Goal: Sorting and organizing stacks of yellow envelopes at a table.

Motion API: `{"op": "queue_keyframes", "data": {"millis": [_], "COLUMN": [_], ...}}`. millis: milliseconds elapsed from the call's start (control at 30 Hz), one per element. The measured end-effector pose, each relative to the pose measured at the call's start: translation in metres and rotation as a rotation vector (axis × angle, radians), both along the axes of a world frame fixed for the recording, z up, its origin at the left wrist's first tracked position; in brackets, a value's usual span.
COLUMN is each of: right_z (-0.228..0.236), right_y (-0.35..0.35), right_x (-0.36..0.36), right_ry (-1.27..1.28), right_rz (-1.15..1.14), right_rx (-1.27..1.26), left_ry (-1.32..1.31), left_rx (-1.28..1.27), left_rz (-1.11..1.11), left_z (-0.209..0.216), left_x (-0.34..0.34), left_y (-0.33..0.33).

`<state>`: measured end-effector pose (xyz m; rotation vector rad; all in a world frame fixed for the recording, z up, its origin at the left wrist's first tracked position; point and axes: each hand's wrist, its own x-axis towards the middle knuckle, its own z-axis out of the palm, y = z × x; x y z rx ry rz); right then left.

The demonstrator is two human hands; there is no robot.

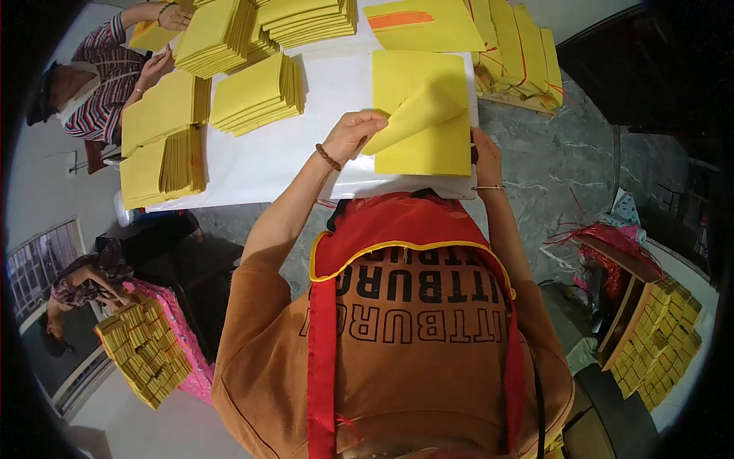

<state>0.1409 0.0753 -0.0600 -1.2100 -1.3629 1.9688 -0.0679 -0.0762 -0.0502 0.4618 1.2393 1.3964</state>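
My left hand (355,132) is closed in a pinch on the edge of a yellow paper sheet (419,116). That sheet is lifted and folds over diagonally, above more flat yellow paper (436,158) on the white-covered table (329,84). At the table's right edge, beside the paper, is my right hand (488,157). Its fingers are curled, with a small dark thing partly showing at them; what it is stays hidden.
Folded yellow paper bundles (256,96) stand to the left and far side. A yellow sheet with an orange patch (413,19) lies beyond. Another person (95,84) handles paper at far left. Stacked yellow bundles (520,61) sit at right; red strands (612,249) hang over a wooden stand.
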Motion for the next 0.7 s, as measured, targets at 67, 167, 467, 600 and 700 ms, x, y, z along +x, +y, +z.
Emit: {"op": "queue_keyframes", "data": {"millis": [67, 167, 467, 600, 700], "right_z": [0.0, -0.001, 0.004, 0.004, 0.006], "right_y": [0.0, 0.002, 0.002, -0.002, 0.0], "right_x": [0.001, 0.002, 0.003, -0.003, -0.001], "right_ry": [-0.002, -0.01, -0.039, -0.003, -0.003], "right_rz": [-0.007, 0.04, 0.056, -0.019, -0.011], "right_rx": [-0.011, 0.023, -0.005, -0.007, -0.015], "left_ry": [-0.01, 0.015, 0.023, 0.048, 0.046], "left_rx": [0.02, 0.031, 0.017, 0.033, 0.026], "left_rz": [-0.028, -0.003, -0.005, -0.008, -0.019], "left_z": [0.004, -0.003, 0.0, -0.012, -0.012], "left_x": [0.0, 0.0, 0.0, -0.003, -0.003], "left_y": [0.0, 0.0, 0.0, 0.0, 0.0]}}
